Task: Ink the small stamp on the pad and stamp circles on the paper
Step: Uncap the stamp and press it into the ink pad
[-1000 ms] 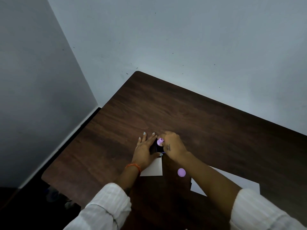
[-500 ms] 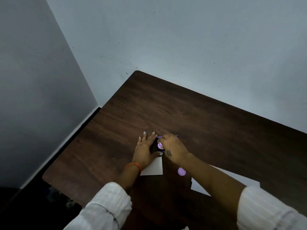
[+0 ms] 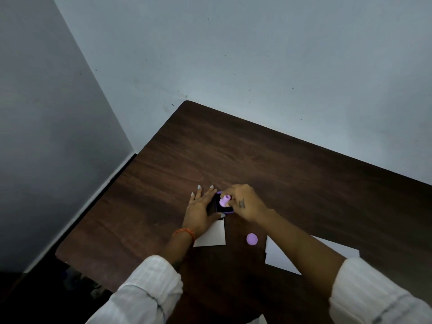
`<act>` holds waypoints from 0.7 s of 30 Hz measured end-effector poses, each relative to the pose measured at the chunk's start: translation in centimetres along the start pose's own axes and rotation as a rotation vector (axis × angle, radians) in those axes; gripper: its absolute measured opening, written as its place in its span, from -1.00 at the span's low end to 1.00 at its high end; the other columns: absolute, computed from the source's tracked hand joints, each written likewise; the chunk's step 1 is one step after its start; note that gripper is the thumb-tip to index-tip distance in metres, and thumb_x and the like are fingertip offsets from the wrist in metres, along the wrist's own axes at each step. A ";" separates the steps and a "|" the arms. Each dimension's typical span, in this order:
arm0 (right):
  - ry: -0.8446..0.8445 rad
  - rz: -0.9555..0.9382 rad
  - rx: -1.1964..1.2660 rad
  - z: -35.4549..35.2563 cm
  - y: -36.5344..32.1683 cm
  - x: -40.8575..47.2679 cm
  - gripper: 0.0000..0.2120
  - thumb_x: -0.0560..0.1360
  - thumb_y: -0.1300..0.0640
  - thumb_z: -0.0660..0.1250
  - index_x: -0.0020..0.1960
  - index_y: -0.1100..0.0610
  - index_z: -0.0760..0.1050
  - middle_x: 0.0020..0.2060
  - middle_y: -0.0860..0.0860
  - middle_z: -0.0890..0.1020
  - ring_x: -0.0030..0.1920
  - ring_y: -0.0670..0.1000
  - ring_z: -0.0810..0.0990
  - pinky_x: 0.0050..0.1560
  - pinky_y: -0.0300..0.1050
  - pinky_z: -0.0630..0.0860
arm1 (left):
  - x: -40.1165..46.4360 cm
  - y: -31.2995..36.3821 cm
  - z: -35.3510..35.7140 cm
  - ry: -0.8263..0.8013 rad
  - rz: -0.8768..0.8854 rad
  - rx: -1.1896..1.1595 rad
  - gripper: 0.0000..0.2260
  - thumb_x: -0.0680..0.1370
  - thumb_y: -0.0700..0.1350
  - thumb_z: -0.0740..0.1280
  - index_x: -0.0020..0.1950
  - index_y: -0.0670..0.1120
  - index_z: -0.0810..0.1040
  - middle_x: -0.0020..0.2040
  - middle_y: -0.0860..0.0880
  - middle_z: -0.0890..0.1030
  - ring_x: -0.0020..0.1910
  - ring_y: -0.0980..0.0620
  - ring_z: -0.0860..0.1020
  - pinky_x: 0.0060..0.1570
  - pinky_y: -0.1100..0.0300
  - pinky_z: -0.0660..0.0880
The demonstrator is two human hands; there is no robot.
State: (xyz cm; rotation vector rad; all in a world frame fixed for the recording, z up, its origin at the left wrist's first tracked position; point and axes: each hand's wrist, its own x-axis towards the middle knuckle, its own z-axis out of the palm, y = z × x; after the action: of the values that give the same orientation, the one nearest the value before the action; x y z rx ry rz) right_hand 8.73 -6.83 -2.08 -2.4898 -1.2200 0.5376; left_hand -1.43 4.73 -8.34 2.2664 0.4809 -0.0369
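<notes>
The right hand (image 3: 246, 203) pinches the small purple stamp (image 3: 225, 200) on the ink pad (image 3: 223, 206) — the left hand (image 3: 201, 210) flat beside it, steadying it on the dark surface (image 3: 280, 171).

A dark brown wooden table (image 3: 292, 174) with a smooth, faintly sheened grain was seen. Two matt white paper sheets (image 3: 214, 235) (image 3: 278, 257) were laid on it. A small lilac stamp (image 3: 225, 200) of smooth matt plastic was shown over a dark ink pad in a purple plastic case (image 3: 230, 211). A round lilac plastic cap (image 3: 252, 239) looked equally matt. White ribbed cloth sleeves (image 3: 149, 286) and a matt painted grey wall (image 3: 257, 54), lightly speckled, were visible.
</notes>
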 end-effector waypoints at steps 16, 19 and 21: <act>-0.075 -0.075 -0.052 0.0 1.2 -0.4 -0.79 0.54 0.21 0.18 0.02 0.29 0.55 0.01 0.22 0.59 0.02 0.16 0.54 0.04 -0.07 0.42 | 0.4 0.0 -0.4 -0.004 0.004 -0.001 -0.33 0.46 -0.04 0.40 0.49 -0.03 0.17 0.55 -0.01 0.14 0.55 -0.07 -0.10 0.49 0.05 -0.20; 0.026 -0.061 -0.077 1.0 0.6 -1.1 -0.83 0.51 0.26 0.21 0.02 0.26 0.54 0.02 0.19 0.59 0.02 0.14 0.54 0.05 -0.06 0.44 | 0.4 0.1 -0.3 -0.005 -0.001 0.001 -0.33 0.46 -0.04 0.39 0.49 -0.03 0.16 0.55 0.00 0.13 0.55 -0.07 -0.11 0.49 0.05 -0.20; 0.095 -0.012 0.003 1.2 0.1 -1.5 -0.86 0.49 0.32 0.21 -0.11 0.26 0.55 -0.09 0.21 0.60 -0.07 0.15 0.55 -0.01 -0.05 0.46 | 0.4 0.0 -0.3 -0.007 -0.001 0.014 -0.33 0.46 -0.03 0.39 0.49 -0.03 0.16 0.55 0.00 0.13 0.55 -0.07 -0.11 0.49 0.05 -0.20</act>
State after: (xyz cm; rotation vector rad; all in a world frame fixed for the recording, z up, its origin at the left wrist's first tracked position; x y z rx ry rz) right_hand 7.39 -7.96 -2.93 -2.4739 -1.1970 0.4126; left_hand -1.06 5.10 -8.17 2.2790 0.4795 -0.0486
